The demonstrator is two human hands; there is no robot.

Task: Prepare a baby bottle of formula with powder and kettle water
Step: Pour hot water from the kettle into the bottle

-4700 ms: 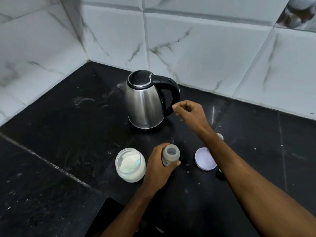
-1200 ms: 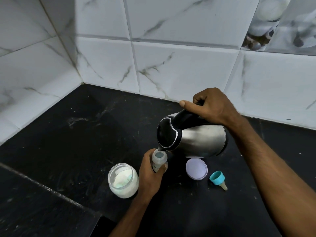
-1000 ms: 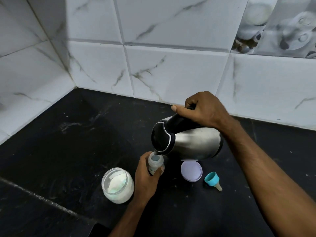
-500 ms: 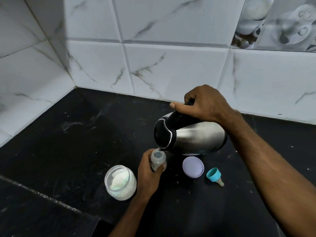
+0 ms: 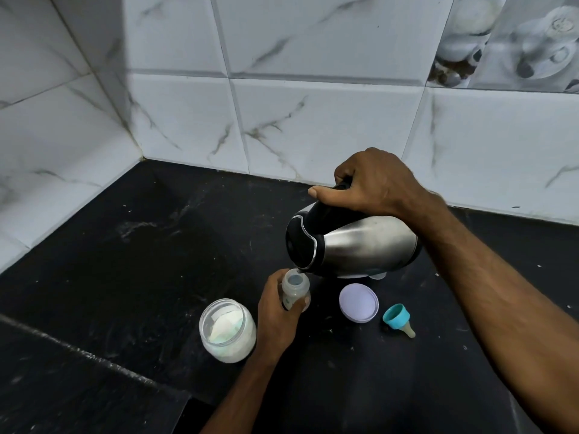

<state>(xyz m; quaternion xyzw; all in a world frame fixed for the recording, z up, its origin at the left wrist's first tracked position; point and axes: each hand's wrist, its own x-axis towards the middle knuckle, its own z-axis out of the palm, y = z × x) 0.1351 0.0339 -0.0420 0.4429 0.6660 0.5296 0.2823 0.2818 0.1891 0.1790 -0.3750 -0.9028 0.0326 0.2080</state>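
Observation:
My right hand (image 5: pixel 372 183) grips the black handle of the steel kettle (image 5: pixel 354 245), which is tipped far over to the left, its spout just above the mouth of the baby bottle (image 5: pixel 294 288). My left hand (image 5: pixel 277 321) holds the small open bottle upright on the black counter (image 5: pixel 141 277). An open glass jar of white powder (image 5: pixel 227 330) stands just left of that hand. The bottle's teal ring with its teat (image 5: pixel 398 319) lies on its side to the right.
A pale lilac jar lid (image 5: pixel 359 303) lies flat between the bottle and the teat, under the kettle. A white object (image 5: pixel 377 276) peeks out beneath the kettle's base. White marble tiles (image 5: pixel 313 120) wall the counter at the back and left. A counter seam (image 5: pixel 94 355) runs along the lower left.
My right hand took the kettle by its handle, lifted it off the counter and tipped it over the bottle. In the last second the pose has held almost still.

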